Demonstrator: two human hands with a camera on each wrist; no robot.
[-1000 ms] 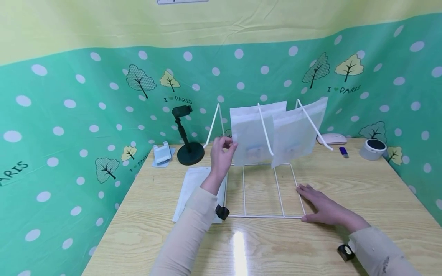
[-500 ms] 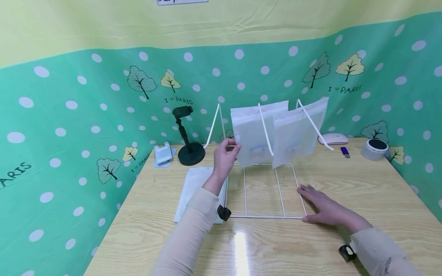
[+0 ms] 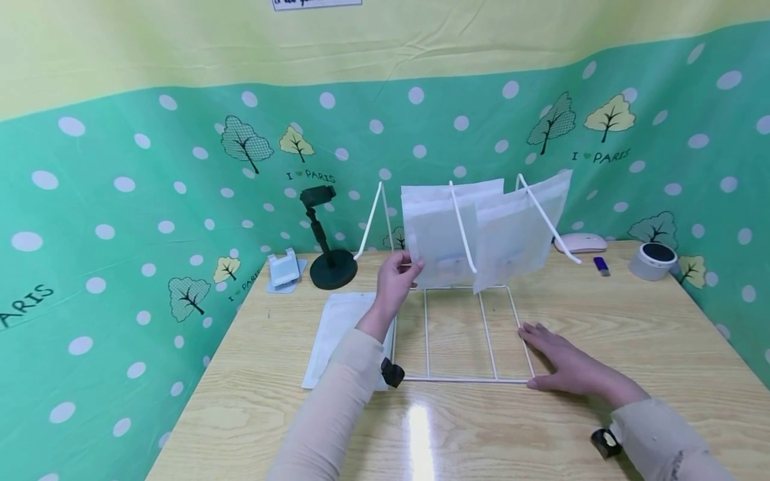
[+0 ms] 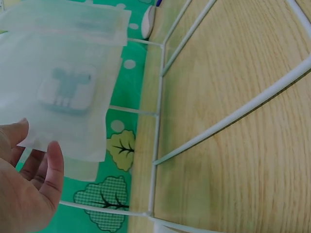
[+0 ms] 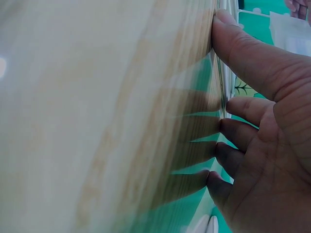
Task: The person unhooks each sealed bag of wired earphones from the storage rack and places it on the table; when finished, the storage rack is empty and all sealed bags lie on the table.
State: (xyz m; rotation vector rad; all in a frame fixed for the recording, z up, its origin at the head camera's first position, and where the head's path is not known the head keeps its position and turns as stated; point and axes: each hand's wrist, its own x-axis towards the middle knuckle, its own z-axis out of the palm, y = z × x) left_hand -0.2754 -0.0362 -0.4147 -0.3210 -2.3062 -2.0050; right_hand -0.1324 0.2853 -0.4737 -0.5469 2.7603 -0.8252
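A white wire rack (image 3: 456,381) stands on the table, with upright wire dividers. Two frosted plastic bags lean among its dividers: a left bag (image 3: 430,230) and a right bag (image 3: 511,240). My left hand (image 3: 397,280) pinches the left bag's near-left edge between thumb and fingers; part of the grip is hidden. In the left wrist view, a pale case with coiled earphones (image 4: 66,90) shows through the bag. My right hand (image 3: 562,361) rests on the table with fingers spread, its thumb and fingertips touching the rack's right end.
Another frosted bag (image 3: 343,331) lies flat left of the rack, partly beneath my left forearm. Behind it stand a light-blue phone stand (image 3: 284,268) and a black stand (image 3: 333,268). To the back right are a mouse (image 3: 580,242), a purple USB stick (image 3: 601,266) and a round white device (image 3: 652,260).
My left hand has moved slightly right and down along the left bag's edge, and that bag has shifted a little. The right hand stays put at the rack's end.
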